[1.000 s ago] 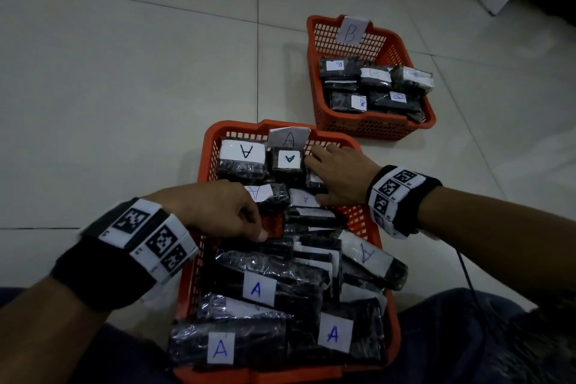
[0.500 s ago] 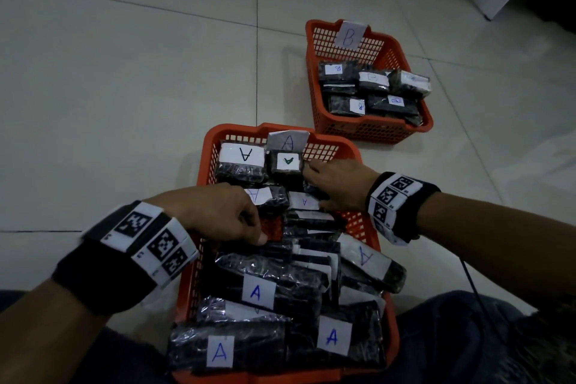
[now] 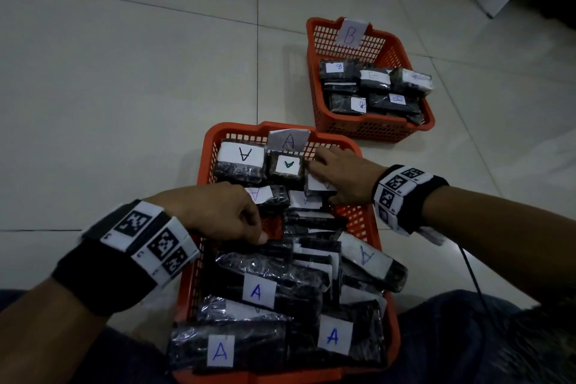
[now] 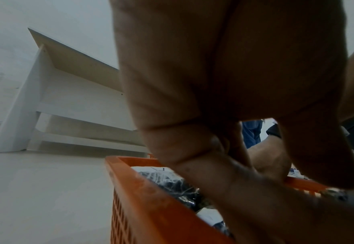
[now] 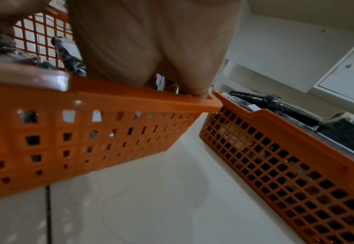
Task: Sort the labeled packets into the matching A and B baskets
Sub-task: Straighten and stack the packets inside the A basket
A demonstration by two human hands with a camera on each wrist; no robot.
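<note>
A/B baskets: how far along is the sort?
Looks nearly done. B basket holds packets whose readable labels say B; A basket is full of A-labeled packets. No loose packets show on the floor. In hand: both hands are in the A basket, the left hand curled among the packets, the right hand resting on those at the far end; neither grip is clear. Left: apparently just tidying.

The A basket (image 3: 204, 165), an orange lattice crate with a paper "A" tag on its far rim, stands on the floor tiles, heaped with black plastic-wrapped packets (image 3: 268, 287) bearing white "A" labels, one lying over its right rim. Beyond it to the right, apart, stands the smaller orange B basket (image 3: 374, 131), tagged "B", holding several black packets with "B" labels (image 3: 338, 70).
</note>
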